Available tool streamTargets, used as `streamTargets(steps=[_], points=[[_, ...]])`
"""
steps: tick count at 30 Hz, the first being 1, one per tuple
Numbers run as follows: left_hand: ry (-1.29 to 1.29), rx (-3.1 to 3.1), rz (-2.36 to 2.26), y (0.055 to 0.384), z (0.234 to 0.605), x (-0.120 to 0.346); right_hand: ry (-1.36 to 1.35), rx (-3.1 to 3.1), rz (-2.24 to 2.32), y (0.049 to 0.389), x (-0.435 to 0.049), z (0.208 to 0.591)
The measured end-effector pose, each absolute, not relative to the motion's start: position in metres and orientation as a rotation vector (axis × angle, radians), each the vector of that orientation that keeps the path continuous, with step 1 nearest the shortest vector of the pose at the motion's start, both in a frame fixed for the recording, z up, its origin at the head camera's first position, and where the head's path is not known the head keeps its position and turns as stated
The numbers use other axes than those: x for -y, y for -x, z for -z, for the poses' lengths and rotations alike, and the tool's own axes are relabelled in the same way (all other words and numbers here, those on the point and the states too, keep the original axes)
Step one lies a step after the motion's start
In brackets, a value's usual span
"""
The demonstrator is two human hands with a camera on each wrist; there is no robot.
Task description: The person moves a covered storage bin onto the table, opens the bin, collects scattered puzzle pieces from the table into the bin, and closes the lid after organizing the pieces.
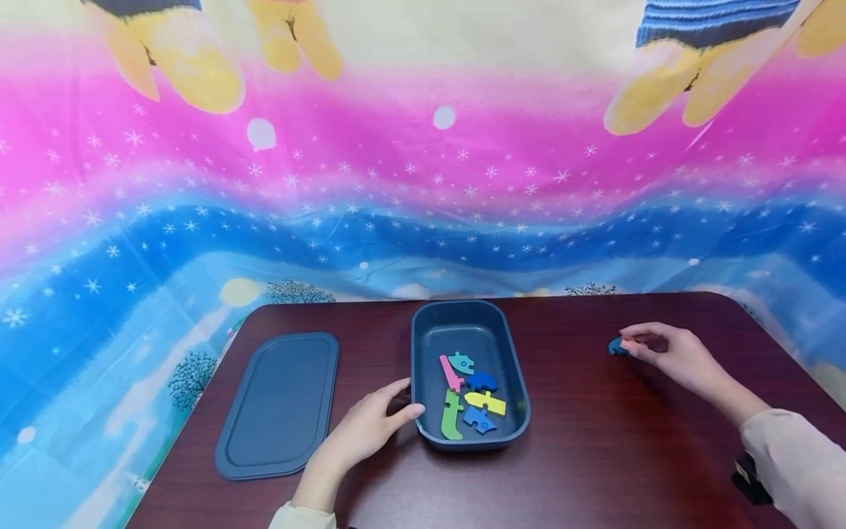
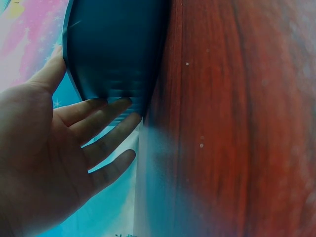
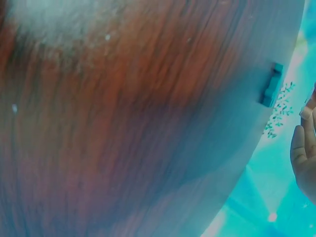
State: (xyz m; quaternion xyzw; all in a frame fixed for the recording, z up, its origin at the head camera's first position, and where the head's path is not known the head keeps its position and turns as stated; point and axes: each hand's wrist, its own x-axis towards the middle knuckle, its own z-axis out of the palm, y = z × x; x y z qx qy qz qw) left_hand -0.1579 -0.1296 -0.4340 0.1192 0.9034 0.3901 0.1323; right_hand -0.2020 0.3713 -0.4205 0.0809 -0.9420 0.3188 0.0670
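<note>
A dark blue-grey plastic box (image 1: 518, 367) stands mid-table. Inside lie several flat puzzle pieces, among them a pink one (image 1: 451, 372), a yellow one (image 1: 485, 402) and a green one (image 1: 452, 419). My left hand (image 1: 370, 422) holds the box's near left side, thumb at the rim and fingers along the outer wall (image 2: 116, 54). Over to the right, my right hand (image 1: 681, 356) hovers at a small teal puzzle piece (image 1: 616, 346). In the right wrist view that piece (image 3: 272, 85) lies on the table, with the visible fingers apart from it.
A flat blue-grey lid (image 1: 280, 404) lies on the dark red-brown table (image 1: 575, 470), left of the box. Behind the table hangs a printed cloth (image 1: 396, 184) with snowflakes. A black device (image 1: 750, 477) shows by the right sleeve.
</note>
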Motion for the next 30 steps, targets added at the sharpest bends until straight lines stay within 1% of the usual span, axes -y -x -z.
streamTargets(steps=[7,30], points=[[-0.343,-2.619,-1.131,0.158,0.433,0.13,-0.322,2.785,-0.985,0.199,-0.356,0.417],[-0.338,-2.623,-1.12,0.157,0.432,0.128,-0.351,2.737,-1.128,0.188,-0.309,0.414]])
